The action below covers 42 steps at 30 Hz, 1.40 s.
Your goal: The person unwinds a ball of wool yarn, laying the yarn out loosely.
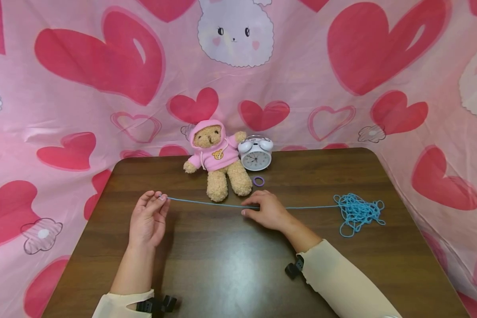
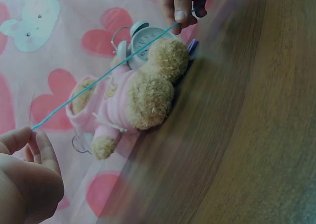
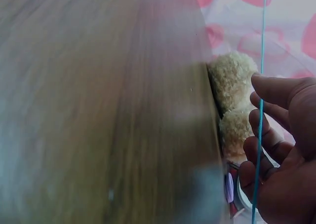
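A thin blue cord [image 1: 206,202] stretches nearly straight across the table. Its left end is pinched between the thumb and fingers of my left hand [image 1: 149,218], raised at the left. My right hand [image 1: 268,210] is at the cord's middle, thumb and fingers apart and loosely bent. In the right wrist view the cord [image 3: 261,61] passes along the palm side of the right hand [image 3: 291,130], in front of the fingers. To the right, the cord runs into a loose tangled pile [image 1: 357,212] on the table.
Behind the cord, a teddy bear [image 1: 218,154] in a pink hoodie sits beside a white alarm clock [image 1: 256,154]. A purple ring [image 1: 259,181] lies by the bear's foot. Pink heart-patterned cloth [image 1: 286,79] hangs behind the brown wooden table [image 1: 206,265].
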Motion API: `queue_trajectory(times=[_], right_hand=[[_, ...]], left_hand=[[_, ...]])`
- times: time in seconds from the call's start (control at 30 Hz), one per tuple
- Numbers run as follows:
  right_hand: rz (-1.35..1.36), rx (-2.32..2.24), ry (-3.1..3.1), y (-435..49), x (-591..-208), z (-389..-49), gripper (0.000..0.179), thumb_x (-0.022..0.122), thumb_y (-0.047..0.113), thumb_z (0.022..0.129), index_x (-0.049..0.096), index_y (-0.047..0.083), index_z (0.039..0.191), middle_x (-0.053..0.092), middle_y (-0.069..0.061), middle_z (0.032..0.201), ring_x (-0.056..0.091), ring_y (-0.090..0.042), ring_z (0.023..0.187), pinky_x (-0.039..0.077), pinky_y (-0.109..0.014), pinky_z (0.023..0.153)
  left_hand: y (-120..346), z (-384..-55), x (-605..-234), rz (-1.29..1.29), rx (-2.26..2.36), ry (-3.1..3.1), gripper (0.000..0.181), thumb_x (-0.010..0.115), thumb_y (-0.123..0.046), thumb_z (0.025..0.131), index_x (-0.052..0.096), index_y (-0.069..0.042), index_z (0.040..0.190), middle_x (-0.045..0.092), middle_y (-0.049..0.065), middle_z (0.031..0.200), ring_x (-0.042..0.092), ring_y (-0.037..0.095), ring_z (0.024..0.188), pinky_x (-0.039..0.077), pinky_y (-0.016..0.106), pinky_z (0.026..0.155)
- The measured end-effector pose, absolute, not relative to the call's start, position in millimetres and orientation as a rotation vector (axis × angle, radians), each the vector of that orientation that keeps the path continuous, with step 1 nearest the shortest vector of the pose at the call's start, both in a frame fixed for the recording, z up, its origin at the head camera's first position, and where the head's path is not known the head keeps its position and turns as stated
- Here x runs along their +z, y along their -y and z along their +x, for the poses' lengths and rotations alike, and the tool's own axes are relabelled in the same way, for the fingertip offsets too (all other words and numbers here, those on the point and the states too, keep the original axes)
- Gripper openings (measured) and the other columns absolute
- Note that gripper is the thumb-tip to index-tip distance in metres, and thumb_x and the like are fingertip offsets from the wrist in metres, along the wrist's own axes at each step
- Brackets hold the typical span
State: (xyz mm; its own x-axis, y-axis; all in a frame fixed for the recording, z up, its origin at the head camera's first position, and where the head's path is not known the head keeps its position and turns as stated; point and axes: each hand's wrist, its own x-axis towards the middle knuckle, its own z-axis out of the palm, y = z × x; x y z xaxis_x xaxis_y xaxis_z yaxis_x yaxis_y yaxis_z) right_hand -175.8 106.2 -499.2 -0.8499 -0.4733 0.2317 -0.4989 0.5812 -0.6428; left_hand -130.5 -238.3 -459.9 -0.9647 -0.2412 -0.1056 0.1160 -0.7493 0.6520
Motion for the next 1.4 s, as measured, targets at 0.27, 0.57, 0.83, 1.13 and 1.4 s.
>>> queue_trajectory(times=[0.27, 0.57, 0.83, 1.13, 1.4], right_hand=[[0.797, 1.216, 2.691, -104.0, -496.4, -175.7, 0.009, 0.080, 0.021, 0.091, 0.082, 0.016, 0.099, 0.072, 0.005, 0.096, 0.065, -0.019, 0.099, 0.053, -0.039, 0.088], [0.725, 1.257, 2.699, -122.3, -487.2, -170.5, 0.005, 0.080, 0.020, 0.091, 0.081, 0.018, 0.095, 0.071, 0.009, 0.095, 0.065, -0.015, 0.097, 0.053, -0.037, 0.086], [0.689, 1.252, 2.681, -145.4, -480.1, -163.3, 0.005, 0.080, 0.018, 0.091, 0.081, 0.018, 0.097, 0.070, 0.011, 0.093, 0.061, -0.012, 0.086, 0.050, -0.032, 0.074], [0.588, 1.224, 2.711, -179.4, -471.2, -157.1, 0.004, 0.079, 0.019, 0.093, 0.081, 0.017, 0.097, 0.069, 0.011, 0.093, 0.060, -0.011, 0.081, 0.051, -0.030, 0.071], [0.513, 1.158, 2.666, -216.3, -465.2, -146.3, 0.003, 0.079, 0.018, 0.094, 0.081, 0.020, 0.096, 0.070, 0.011, 0.093, 0.058, -0.010, 0.074, 0.050, -0.027, 0.064]], left_hand=[[239.4, -131.3, -461.1, 0.253, -2.754, 1.006, 0.027, 0.057, 0.020, 0.096, 0.058, -0.006, 0.104, 0.072, 0.007, 0.090, 0.073, 0.019, 0.084, 0.062, 0.028, 0.079], [236.6, -131.7, -465.4, 0.220, -2.787, 0.987, 0.021, 0.055, 0.016, 0.099, 0.058, -0.004, 0.103, 0.073, 0.009, 0.090, 0.073, 0.020, 0.083, 0.062, 0.030, 0.081], [225.2, -130.8, -470.2, 0.170, -2.787, 1.200, 0.014, 0.058, 0.006, 0.102, 0.059, -0.008, 0.104, 0.069, 0.005, 0.092, 0.071, 0.018, 0.086, 0.060, 0.028, 0.085], [209.2, -129.4, -476.8, 0.185, -2.723, 1.583, 0.016, 0.059, 0.002, 0.103, 0.057, -0.013, 0.103, 0.069, 0.000, 0.090, 0.068, 0.012, 0.083, 0.059, 0.027, 0.081], [184.8, -128.3, -482.2, 0.187, -2.603, 1.847, 0.022, 0.065, 0.006, 0.097, 0.055, -0.012, 0.103, 0.071, -0.001, 0.089, 0.063, 0.013, 0.078, 0.053, 0.027, 0.073]])
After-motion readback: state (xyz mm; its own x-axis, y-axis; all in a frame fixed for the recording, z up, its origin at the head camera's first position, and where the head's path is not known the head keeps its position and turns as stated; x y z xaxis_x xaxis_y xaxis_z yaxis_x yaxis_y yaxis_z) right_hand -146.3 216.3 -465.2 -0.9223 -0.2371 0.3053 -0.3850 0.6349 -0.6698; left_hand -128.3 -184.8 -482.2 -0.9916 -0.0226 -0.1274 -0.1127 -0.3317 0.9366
